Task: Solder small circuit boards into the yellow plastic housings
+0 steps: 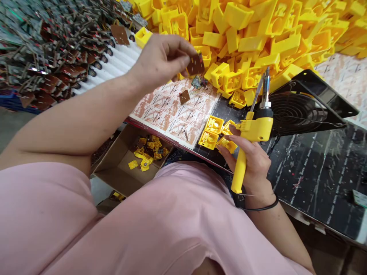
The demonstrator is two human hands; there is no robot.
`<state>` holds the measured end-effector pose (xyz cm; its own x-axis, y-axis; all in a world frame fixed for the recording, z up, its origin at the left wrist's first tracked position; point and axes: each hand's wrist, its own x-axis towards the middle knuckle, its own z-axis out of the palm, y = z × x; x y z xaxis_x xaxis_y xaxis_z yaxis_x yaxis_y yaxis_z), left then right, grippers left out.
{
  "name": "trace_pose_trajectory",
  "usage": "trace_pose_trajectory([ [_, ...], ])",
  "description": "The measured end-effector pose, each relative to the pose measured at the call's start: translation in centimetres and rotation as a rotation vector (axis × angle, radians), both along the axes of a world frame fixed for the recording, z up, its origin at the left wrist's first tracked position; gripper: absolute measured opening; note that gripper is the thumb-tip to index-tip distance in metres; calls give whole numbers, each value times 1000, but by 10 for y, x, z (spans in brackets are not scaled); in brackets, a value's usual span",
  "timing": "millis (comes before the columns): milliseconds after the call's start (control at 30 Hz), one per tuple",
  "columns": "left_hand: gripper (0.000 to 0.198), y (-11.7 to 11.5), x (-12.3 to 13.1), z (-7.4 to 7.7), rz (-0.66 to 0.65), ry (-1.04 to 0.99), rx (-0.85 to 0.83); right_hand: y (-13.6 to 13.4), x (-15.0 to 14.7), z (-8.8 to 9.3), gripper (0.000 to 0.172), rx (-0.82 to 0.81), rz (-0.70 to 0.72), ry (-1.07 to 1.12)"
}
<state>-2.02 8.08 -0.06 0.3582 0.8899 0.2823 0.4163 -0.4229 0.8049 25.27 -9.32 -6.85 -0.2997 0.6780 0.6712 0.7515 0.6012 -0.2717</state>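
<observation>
Between the thumb and fingers of my left hand (169, 57) is a small brown circuit board (196, 65), held above the patterned sheet. Another brown board (184, 96) lies on that sheet, near a small grey-green part (197, 82). My right hand (250, 158) is wrapped round a yellow soldering gun (255, 129), its metal tip pointing up and away. The right thumb and a fingertip reach beside a yellow housing (227, 145) on the black mat. Next to it stand more open yellow housings (208, 139), grouped near the mat's left edge.
Yellow housings (252, 42) are heaped at the back. Wired circuit boards (63, 49) pile up at the left beside white foam (117, 63). A black fan (298, 110) stands at the right. Below the table edge, a cardboard box (120, 166) holds several yellow pieces.
</observation>
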Motion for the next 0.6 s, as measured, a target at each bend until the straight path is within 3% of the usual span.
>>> trace_pose_trajectory([
  [133, 22, -38, -23, -28, -278, 183, 137, -6, 0, 9, 33, 81, -62, -23],
  [267, 35, -69, -56, -45, -469, 493, 138, -13, 10, 11, 20, 81, -54, -48],
  [333, 37, -77, -61, -48, -409, 584, 122, -16, 15, 9, 7, 6, -79, -77],
  [433, 34, -87, -47, -48, -170, 639, 208, -20, 19, 7, 17, -106, -114, -77],
  [600, 40, -103, -8, -54, 71, 717, 381, -25, 22, 11, 14, 3, 11, -15],
])
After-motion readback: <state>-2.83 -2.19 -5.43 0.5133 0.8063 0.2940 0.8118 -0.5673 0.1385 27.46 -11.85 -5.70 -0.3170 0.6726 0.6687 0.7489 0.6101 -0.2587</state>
